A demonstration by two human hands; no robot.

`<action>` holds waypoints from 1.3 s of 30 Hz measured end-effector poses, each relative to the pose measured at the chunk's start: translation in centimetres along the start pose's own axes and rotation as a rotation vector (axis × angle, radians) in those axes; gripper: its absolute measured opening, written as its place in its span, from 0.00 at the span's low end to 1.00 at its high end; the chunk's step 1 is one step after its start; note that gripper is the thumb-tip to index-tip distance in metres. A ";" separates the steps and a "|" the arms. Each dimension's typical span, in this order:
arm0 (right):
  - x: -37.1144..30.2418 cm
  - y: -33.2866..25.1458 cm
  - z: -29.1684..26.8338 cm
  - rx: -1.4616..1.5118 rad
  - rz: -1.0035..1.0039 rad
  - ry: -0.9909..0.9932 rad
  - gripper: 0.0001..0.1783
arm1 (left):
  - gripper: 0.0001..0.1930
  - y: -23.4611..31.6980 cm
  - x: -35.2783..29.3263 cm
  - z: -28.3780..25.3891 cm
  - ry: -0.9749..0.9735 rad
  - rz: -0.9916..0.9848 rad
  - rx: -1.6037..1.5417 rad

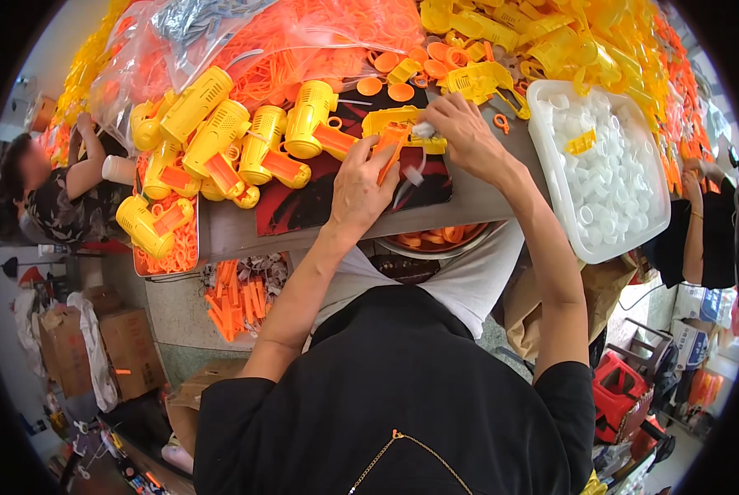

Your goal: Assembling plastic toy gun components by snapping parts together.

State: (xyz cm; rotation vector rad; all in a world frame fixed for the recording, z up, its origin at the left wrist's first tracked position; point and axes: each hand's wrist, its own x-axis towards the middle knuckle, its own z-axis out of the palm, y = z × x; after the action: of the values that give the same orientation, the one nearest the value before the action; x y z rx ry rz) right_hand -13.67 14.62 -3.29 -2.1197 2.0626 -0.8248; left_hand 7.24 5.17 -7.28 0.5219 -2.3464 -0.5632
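Curled left grip (363, 183) near right grip (465, 139)

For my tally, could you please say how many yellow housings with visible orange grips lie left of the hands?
5 yellow housings: one nearest the left hand, two to its left, one farther left, and one lowest, by the orange rings. More may be hidden beneath.

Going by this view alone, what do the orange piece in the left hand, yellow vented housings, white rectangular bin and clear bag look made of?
Orange piece: probably molded plastic; opaque, even color.
Yellow vented housings: likely rigid molded plastic, fairly glossy; highlights, clean-cut slots.
White rectangular bin: likely plastic, smooth; rounded corners, molded rim.
Clear bag: thin plastic film, shiny; wrinkled, contents show through.
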 end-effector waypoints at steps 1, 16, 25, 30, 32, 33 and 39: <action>-0.3 0.5 0.2 -0.026 -0.024 -0.021 0.27 | 0.16 0.0 0.1 0.0 0.009 0.000 -0.001; -1.3 -0.4 -0.1 0.058 0.233 -0.079 0.22 | 0.17 0.3 0.4 1.9 0.074 0.018 0.297; -1.9 0.0 0.4 0.205 0.221 0.001 0.24 | 0.19 -0.7 0.5 2.8 0.109 -0.010 0.260; -2.1 0.3 0.8 0.247 0.255 0.042 0.24 | 0.20 -0.8 0.6 3.1 0.114 -0.003 0.311; -2.2 0.5 1.1 0.269 0.249 0.060 0.24 | 0.20 -0.6 0.6 3.0 0.112 -0.006 0.320; -2.3 0.5 1.2 0.287 0.240 0.076 0.24 | 0.20 -0.7 0.6 3.0 0.110 -0.006 0.322; -2.2 0.5 0.6 0.242 0.285 0.039 0.25 | 0.22 -0.5 0.4 3.0 0.110 0.026 0.388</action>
State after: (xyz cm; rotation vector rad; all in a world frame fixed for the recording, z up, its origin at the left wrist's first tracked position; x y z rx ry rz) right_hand -13.74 16.44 -4.73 -1.6534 2.0929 -1.0175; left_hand 5.02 5.30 -9.44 0.6762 -2.3595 -0.0597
